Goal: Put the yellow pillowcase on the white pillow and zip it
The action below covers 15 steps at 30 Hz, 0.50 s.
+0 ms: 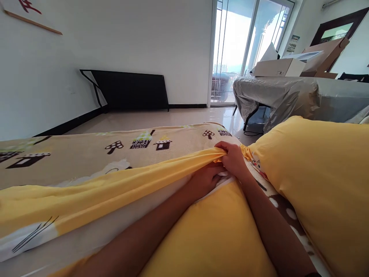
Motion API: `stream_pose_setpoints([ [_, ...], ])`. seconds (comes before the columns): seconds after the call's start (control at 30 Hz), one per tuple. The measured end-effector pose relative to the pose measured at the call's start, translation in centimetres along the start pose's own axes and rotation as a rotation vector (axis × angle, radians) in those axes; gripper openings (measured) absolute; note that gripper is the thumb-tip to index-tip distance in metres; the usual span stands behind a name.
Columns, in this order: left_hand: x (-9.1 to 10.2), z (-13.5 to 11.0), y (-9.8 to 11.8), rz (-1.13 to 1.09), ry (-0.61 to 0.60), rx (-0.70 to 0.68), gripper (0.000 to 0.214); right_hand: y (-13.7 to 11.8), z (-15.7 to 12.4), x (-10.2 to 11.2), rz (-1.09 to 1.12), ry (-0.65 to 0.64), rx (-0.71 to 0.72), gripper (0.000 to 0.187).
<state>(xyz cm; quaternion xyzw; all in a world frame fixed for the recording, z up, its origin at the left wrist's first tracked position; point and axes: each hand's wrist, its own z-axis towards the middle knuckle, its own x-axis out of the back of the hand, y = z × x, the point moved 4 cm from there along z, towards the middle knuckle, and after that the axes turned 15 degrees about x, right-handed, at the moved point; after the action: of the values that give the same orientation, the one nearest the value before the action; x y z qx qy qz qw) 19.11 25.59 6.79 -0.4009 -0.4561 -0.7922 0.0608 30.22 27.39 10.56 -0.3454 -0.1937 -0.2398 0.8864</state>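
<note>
The right hand pinches the edge of a yellow pillowcase, its fingers curled tight over a gathered fold of the cloth. The left hand lies just below and beside it, reaching in under the lifted cloth; its fingers are tucked against the fabric and a strip of white lining, and whether they grip anything cannot be told. The two hands touch or nearly touch at the knuckles.

From the right fingers the yellow cloth stretches away to the left in a taut band, ending in a white printed patch at the near left. Under both forearms, on the near side of the fingers, sits a plump yellow pillow. To the right of the fingers a second large yellow pillow bulges up, with a small printed corner showing just beside the right hand.

Beyond the fingers spreads a beige blanket printed with mushrooms and little houses, covering the bed. Farther off lies the pale tiled floor, a black folded frame leaning on the white wall, and a glass sliding door letting in bright light. Up and to the right of the fingers stands a surface draped in a grey cover, carrying a white box and an open cardboard box.
</note>
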Motion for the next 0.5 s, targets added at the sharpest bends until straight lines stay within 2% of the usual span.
stream_pose_setpoints([
  [0.1,-0.3,0.0,0.5,0.106,-0.003,-0.052,0.028,0.4,0.0,-0.2,0.037,-0.027,-0.047,0.034],
  [0.27,0.1,0.5,-0.6,0.025,0.141,0.096,0.038,0.7,0.0,-0.2,-0.001,0.001,-0.023,0.034],
  [0.4,0.0,0.4,-0.5,0.076,0.096,0.078,0.037,0.6,-0.1,-0.2,-0.019,0.005,-0.006,0.036],
  [0.5,0.1,0.5,-0.8,0.088,0.116,0.149,0.042,0.2,-0.2,-0.7,0.039,-0.041,0.020,0.036],
])
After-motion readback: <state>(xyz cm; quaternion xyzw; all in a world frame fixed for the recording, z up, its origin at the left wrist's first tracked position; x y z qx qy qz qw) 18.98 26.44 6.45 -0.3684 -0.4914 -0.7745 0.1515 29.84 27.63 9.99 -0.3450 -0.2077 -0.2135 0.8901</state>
